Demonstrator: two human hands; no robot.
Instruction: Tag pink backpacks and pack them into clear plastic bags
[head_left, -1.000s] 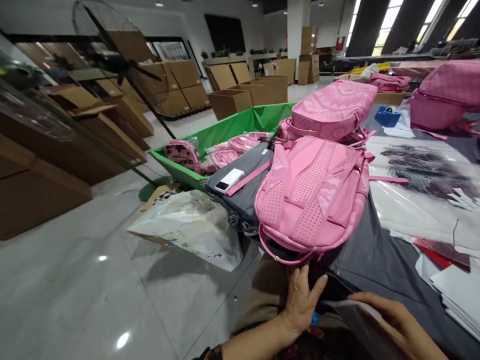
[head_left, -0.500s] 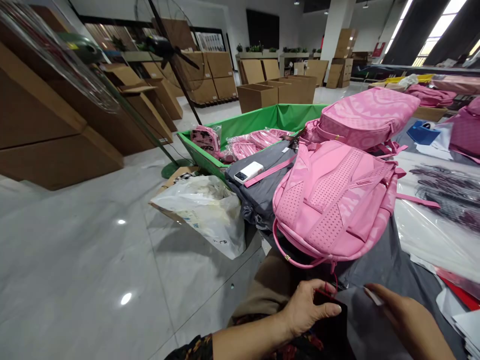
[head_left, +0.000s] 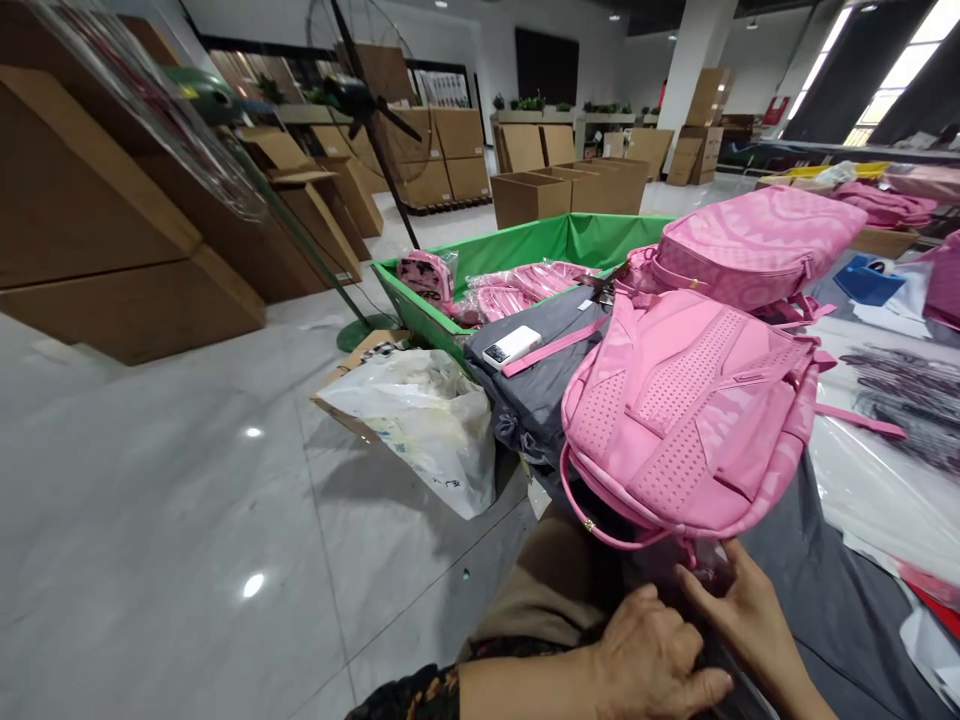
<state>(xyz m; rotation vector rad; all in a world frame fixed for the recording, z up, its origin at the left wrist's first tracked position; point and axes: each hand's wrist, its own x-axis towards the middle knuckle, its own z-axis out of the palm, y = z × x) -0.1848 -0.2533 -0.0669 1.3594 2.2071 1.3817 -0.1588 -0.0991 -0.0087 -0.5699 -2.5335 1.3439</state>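
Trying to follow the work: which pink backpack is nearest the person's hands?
The front backpack, dotted straps facing up, just beyond the right hand; others, like the checkered backpack behind it, lie farther away.

I wear a dark fabric sleeve [head_left: 420, 697] patterned in orange-brown partway down my left arm [head_left: 536, 688] and plain brown cloth trousers [head_left: 536, 590]; my left hand [head_left: 652, 650] and my right hand [head_left: 742, 605] are both bare.

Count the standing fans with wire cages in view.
2: a green-poled fan at far left, before large brown cardboard boxes; and a black-bladed fan farther back, behind the green fabric-sided bin's left end. Others may be hidden.
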